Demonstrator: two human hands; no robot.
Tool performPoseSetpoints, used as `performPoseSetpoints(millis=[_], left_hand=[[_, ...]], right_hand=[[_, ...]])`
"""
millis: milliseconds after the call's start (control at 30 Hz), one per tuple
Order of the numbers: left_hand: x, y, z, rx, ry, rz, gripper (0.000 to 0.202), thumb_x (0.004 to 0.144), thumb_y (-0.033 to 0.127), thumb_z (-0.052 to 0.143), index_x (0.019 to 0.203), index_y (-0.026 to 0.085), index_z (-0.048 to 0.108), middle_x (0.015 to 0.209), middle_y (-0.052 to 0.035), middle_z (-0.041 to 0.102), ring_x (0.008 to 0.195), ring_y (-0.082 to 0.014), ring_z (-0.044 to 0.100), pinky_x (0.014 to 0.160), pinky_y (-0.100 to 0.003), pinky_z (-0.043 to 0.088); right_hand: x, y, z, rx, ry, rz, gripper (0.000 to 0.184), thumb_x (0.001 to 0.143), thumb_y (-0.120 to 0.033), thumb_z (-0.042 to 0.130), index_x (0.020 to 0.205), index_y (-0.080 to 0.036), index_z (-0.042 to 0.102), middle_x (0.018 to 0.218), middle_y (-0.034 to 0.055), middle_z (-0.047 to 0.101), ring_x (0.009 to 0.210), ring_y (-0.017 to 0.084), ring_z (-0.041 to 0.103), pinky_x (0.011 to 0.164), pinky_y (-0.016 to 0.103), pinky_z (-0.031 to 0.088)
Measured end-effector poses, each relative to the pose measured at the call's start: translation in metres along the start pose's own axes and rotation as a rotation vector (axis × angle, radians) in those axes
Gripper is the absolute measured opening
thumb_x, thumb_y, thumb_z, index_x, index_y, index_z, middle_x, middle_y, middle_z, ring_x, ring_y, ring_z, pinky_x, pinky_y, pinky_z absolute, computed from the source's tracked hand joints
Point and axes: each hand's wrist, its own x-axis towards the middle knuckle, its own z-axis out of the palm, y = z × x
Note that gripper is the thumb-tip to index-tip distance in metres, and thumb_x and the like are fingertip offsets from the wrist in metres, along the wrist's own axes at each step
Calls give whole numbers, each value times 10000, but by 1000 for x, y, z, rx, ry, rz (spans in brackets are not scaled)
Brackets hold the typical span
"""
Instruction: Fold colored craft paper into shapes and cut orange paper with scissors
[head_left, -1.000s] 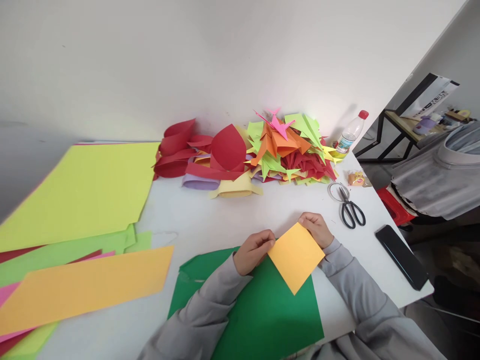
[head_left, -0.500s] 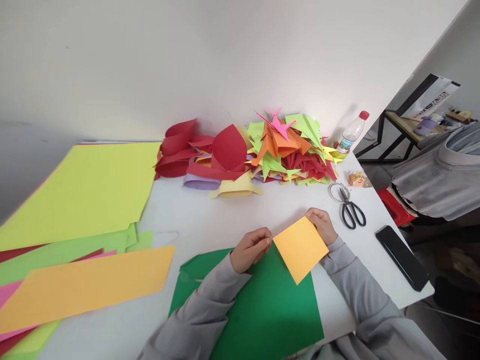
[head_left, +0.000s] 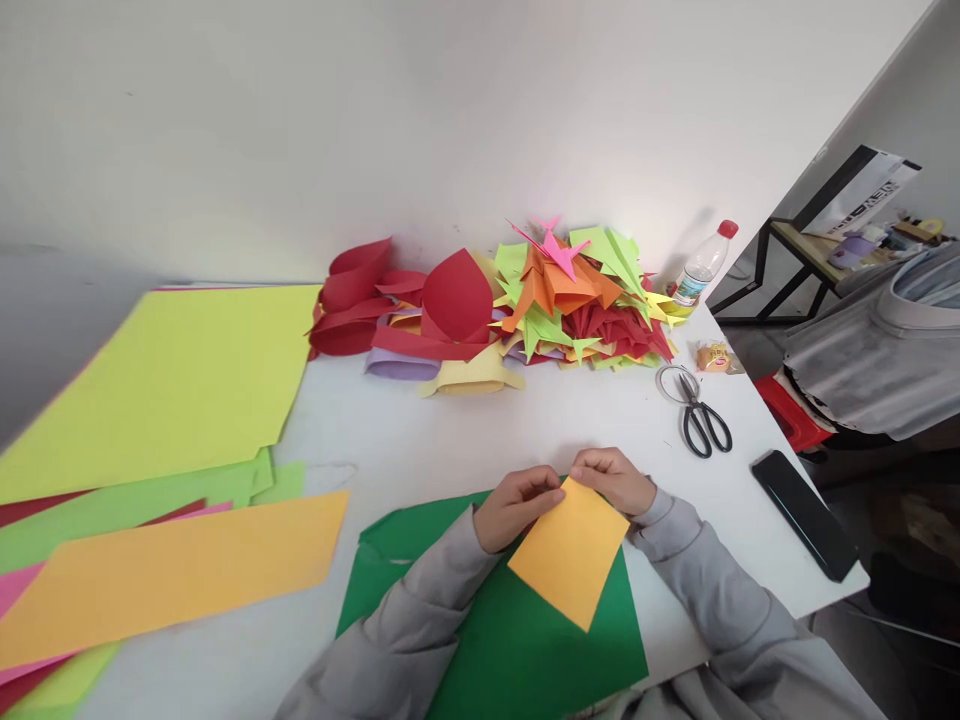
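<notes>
Both hands pinch the top corner of an orange-yellow square of paper, whose lower corners hang toward me. My left hand is closed at the upper left side of that corner. Just beside it, the fingers of my right hand close on the same corner from the right. Beneath the square lies a large green sheet of paper, partly covered by my left forearm. How the paper sits between the fingertips is partly hidden.
Coloured sheets, with a yellow-green one and an orange strip, lie at left. Folded paper pieces are heaped against the wall. At right are a bottle, scissors, a wrapped snack and a black phone.
The square has moved left and toward me and has turned. My right hand has come in beside my left, which now also grips the paper.
</notes>
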Motion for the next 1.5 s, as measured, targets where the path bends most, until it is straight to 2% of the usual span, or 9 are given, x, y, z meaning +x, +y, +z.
performPoseSetpoints(millis=[167, 267, 467, 633, 800, 1067, 1267, 1500], left_hand=[[0, 1, 1, 33, 11, 5, 463, 730, 609, 636, 655, 173, 499, 518, 75, 419, 444, -60, 338, 431, -214, 248], [1, 1, 0, 51, 7, 22, 487, 715, 629, 637, 640, 171, 490, 535, 67, 421, 481, -66, 345, 457, -220, 258], [1, 1, 3, 100, -28, 21, 464, 747, 606, 607, 604, 192, 454, 473, 77, 383, 437, -67, 311, 423, -228, 211], [1, 3, 3, 141, -60, 25, 457, 750, 570, 620, 560, 197, 437, 422, 88, 349, 402, -61, 292, 402, -229, 182], [2, 3, 3, 147, -73, 26, 480, 756, 600, 594, 549, 196, 438, 402, 85, 353, 374, -59, 295, 390, -228, 186], [0, 1, 2, 131, -33, 18, 453, 756, 596, 599, 597, 190, 473, 452, 77, 393, 395, -64, 324, 395, -225, 219], [0, -1, 4, 132, 20, 24, 458, 801, 604, 533, 607, 193, 476, 455, 77, 354, 418, -77, 314, 407, -230, 214], [0, 1, 4, 131, 78, 47, 441, 771, 553, 582, 555, 180, 493, 512, 54, 364, 498, -90, 318, 450, -237, 230]], right_hand=[[0, 0, -3, -91, -59, -39, 466, 757, -623, 637, 747, -161, 579, 591, -43, 504, 504, 82, 421, 483, 213, 324], [1, -3, -1, -168, -107, -79, 449, 774, -613, 624, 737, -169, 567, 588, -47, 483, 511, 82, 401, 481, 218, 299], [2, -6, 8, -316, -142, -165, 393, 821, -552, 583, 683, -188, 531, 529, -84, 354, 487, 74, 276, 471, 228, 228], [3, -3, 9, -380, -156, -198, 378, 843, -504, 561, 633, -199, 483, 528, -81, 345, 495, 77, 272, 480, 233, 225], [3, -1, 9, -388, -171, -204, 379, 855, -519, 530, 665, -193, 501, 561, -69, 369, 514, 82, 291, 493, 234, 240], [3, -4, 5, -342, -200, -193, 450, 855, -614, 504, 721, -185, 516, 611, -56, 401, 560, 91, 340, 525, 228, 280], [2, -2, 5, -328, -208, -170, 416, 843, -580, 549, 727, -182, 524, 607, -59, 416, 549, 86, 339, 524, 227, 278], [3, -5, 6, -264, -225, -126, 373, 820, -512, 596, 668, -183, 509, 578, -65, 398, 530, 81, 325, 514, 226, 268]])
